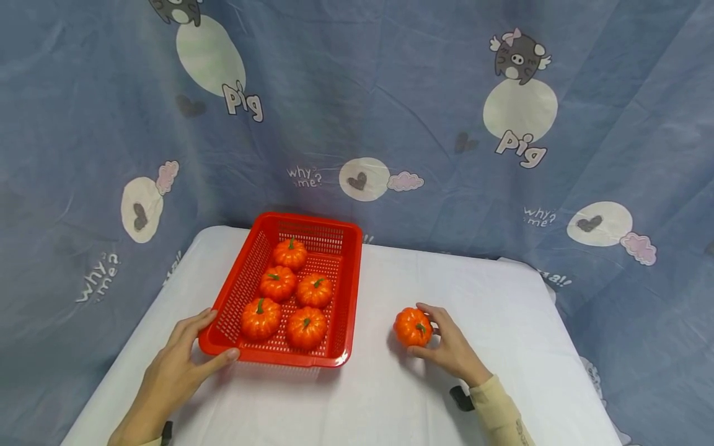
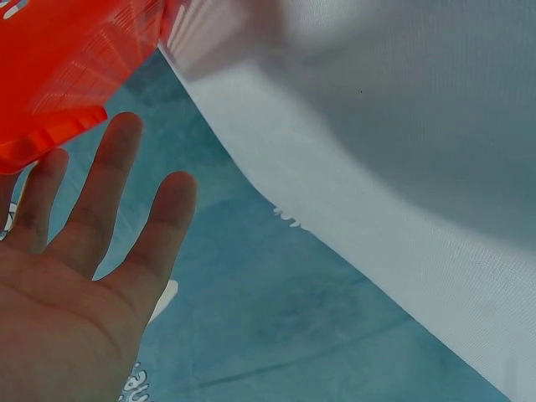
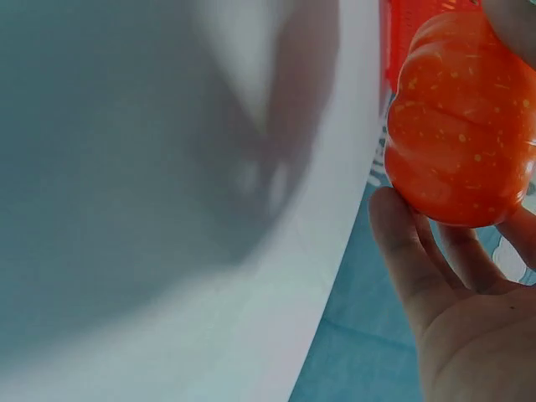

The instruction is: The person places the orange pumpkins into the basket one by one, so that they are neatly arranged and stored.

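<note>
A red mesh basket (image 1: 344, 297) stands on the white table (image 1: 502, 297) and holds several small orange pumpkins (image 1: 278, 282). My left hand (image 1: 192, 350) rests against the basket's near left corner, its straight fingers (image 2: 109, 184) beside the red rim (image 2: 50, 142) and its thumb along the front edge. One more orange pumpkin (image 1: 412, 326) sits on the table to the basket's right. My right hand (image 1: 446, 344) curls its fingers around this pumpkin (image 3: 461, 126) from the right side.
A blue cartoon-print cloth (image 1: 424, 111) hangs as a backdrop behind the table and drapes down both sides. White table surface lies in front of the basket and to the right of the lone pumpkin.
</note>
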{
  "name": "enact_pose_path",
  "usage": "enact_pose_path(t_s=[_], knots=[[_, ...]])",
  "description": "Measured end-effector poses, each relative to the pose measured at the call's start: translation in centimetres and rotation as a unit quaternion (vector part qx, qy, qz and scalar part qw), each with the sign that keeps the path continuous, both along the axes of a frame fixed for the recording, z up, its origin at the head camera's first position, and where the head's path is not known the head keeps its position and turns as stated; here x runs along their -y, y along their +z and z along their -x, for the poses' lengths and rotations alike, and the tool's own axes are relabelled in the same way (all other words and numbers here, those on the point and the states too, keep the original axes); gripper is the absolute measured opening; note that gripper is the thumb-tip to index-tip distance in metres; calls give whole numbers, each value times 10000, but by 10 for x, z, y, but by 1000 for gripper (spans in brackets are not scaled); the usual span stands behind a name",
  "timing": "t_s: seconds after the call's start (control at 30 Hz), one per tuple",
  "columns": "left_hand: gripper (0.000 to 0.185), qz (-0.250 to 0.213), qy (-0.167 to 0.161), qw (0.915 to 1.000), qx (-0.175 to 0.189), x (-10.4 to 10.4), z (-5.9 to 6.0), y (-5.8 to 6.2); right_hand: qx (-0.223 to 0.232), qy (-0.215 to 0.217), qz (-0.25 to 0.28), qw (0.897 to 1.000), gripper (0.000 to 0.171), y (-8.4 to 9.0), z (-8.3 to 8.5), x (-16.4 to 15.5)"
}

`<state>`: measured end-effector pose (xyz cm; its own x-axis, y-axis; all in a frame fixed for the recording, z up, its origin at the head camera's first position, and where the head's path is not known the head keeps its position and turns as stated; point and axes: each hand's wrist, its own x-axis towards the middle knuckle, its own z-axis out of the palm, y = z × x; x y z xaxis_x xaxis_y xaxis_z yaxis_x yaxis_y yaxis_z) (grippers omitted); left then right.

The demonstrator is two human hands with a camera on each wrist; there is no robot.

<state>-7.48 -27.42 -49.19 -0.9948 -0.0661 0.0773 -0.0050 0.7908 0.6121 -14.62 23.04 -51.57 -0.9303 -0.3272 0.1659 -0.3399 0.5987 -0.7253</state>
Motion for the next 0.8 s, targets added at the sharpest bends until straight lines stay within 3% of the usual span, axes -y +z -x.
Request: enact_pose_path(t_s=[0.43,0.8], knots=[[101,19,51,10000,72,0,0,0,110,3,466,9989,86,8,21,11],[102,-1,69,9999,149,0,1,-1,-248,-35,670,9974,78,20,42,33]])
